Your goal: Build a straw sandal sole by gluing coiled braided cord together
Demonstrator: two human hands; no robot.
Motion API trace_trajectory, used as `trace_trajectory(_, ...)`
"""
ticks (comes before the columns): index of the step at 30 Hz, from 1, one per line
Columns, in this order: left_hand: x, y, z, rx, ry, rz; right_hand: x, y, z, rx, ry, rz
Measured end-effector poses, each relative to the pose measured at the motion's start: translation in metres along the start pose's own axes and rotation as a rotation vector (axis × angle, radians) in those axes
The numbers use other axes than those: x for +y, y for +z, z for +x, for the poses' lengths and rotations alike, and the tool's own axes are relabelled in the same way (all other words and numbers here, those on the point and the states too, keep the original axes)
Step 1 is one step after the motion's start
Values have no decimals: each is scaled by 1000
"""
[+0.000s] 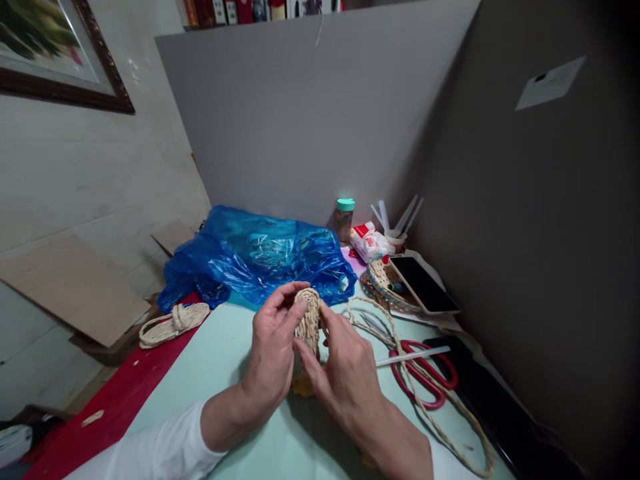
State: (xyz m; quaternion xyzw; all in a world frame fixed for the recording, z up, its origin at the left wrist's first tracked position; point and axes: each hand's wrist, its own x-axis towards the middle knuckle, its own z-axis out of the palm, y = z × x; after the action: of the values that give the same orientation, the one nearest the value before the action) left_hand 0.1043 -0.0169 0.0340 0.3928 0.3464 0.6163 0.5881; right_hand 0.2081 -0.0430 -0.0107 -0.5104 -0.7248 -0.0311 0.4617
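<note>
Between both hands, above the middle of the table, is a small braided straw sole, long and rounded at its top end. My left hand grips its left side, with the thumb pressed on the front face. From the right, my right hand pinches its lower part between thumb and fingers. Part of the sole is hidden behind the fingers. A finished-looking straw sandal lies at the left on red cloth. Right of my hands, a long straw cord loops over red-handled scissors.
A blue plastic bag bulges behind my hands. At the back right are a green-lidded jar, a tissue pack, a wicker basket and a tablet. A white stick crosses the scissors. Grey panels enclose the back and right.
</note>
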Motion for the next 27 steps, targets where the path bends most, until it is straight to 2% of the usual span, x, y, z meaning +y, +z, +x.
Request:
trace_trajectory(6,-5,0,1,-14,17,66,4,-4,3,-6,-29,-158)
trace_trajectory(9,-2,-10,5,-53,3,124,9,-10,4,-31,-90,-214)
trace_trajectory(14,13,-30,14,-204,-84,339,15,-17,0,-120,-179,-237)
trace_trajectory(18,18,-40,19,-255,-121,404,15,-17,-4,-185,-212,-234)
trace_trajectory(27,5,-48,28,-284,-142,436,13,-12,-3,-246,-257,-248)
